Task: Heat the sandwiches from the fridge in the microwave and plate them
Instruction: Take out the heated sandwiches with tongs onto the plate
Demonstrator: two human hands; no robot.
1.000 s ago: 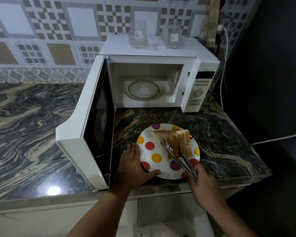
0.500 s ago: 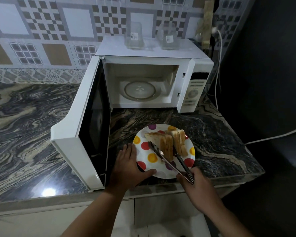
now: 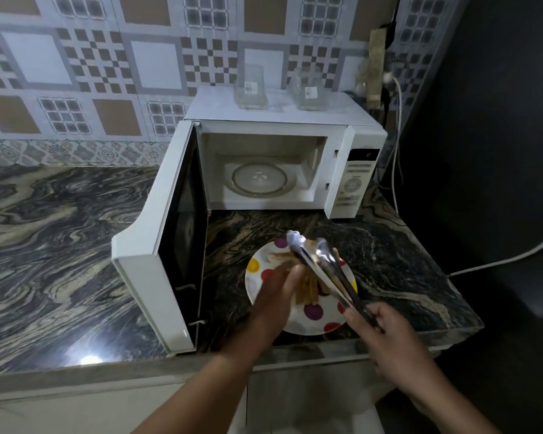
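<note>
Nearest the camera, the right hand (image 3: 389, 336) curls round the handle end of a pair of metal tongs (image 3: 323, 270), gripping them above the near right edge of the plate. The tongs slant up and away to the left, their two arms parted at the tips, which hang over the far side of the plate and catch a bright glare.

The left hand (image 3: 278, 296) is blurred by motion; it reaches over the left half of the plate with its fingers stretched forward and fairly straight, the fingertips (image 3: 295, 272) close to the sandwiches. Whether they touch the bread cannot be told.

The polka-dot plate (image 3: 314, 321), white with red, yellow and purple spots, sits on the marbled tabletop (image 3: 398, 264) just in front of the microwave. The sandwiches (image 3: 308, 289) lie on it as toasted slices standing on edge, partly hidden by the hand and the tongs.

Left of the plate, the microwave door (image 3: 166, 242) stands swung wide open toward the camera. Behind the plate, the white microwave (image 3: 282, 170) shows its cavity with the glass turntable (image 3: 259, 180) bare, and its control panel (image 3: 355, 183) at right.

On top of the microwave stand two clear glass jars (image 3: 250, 87) with small labels. A white cable (image 3: 398, 145) runs down the dark wall at right, against the patterned wall tiles (image 3: 91, 67).
</note>
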